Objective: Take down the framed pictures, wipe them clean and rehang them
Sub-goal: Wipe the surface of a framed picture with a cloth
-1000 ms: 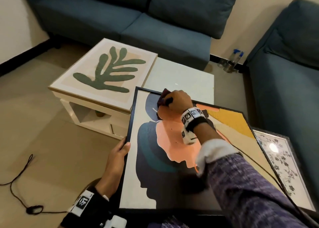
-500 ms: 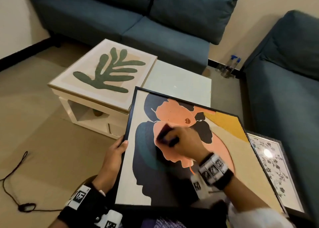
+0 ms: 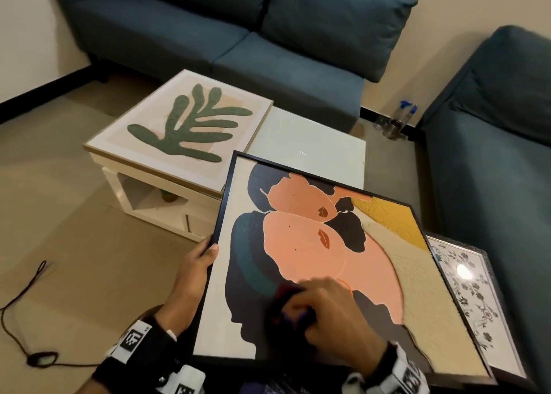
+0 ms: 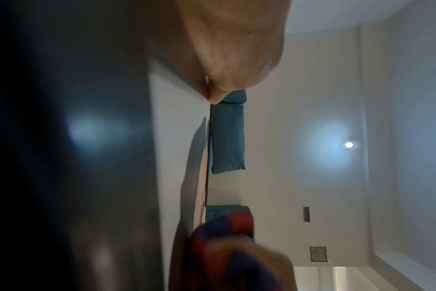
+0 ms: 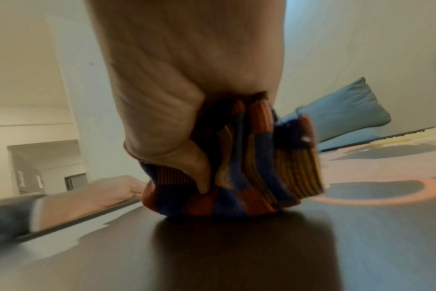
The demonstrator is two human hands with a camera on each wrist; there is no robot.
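A black-framed picture of two peach faces (image 3: 313,253) lies tilted across my lap, its far edge near the white table. My left hand (image 3: 193,271) grips its left frame edge, thumb on top. My right hand (image 3: 322,307) holds a bunched red-and-blue striped cloth (image 5: 249,167) and presses it onto the glass (image 5: 236,246) in the lower dark area. The cloth (image 3: 286,301) shows blurred under my fingers in the head view. A leaf picture in a light wood frame (image 3: 185,128) lies flat on the table. A floral picture in a dark frame (image 3: 474,301) lies to my right.
A white coffee table (image 3: 310,152) stands ahead with a blue sofa (image 3: 226,36) behind it and another blue sofa (image 3: 492,155) on the right. Bottles (image 3: 396,119) stand in the corner between them. A black cord (image 3: 26,298) trails on the floor at left.
My right hand has dragged the cloth from the picture's top edge down across the faces to the lower dark area. The left hand has kept its hold on the frame.
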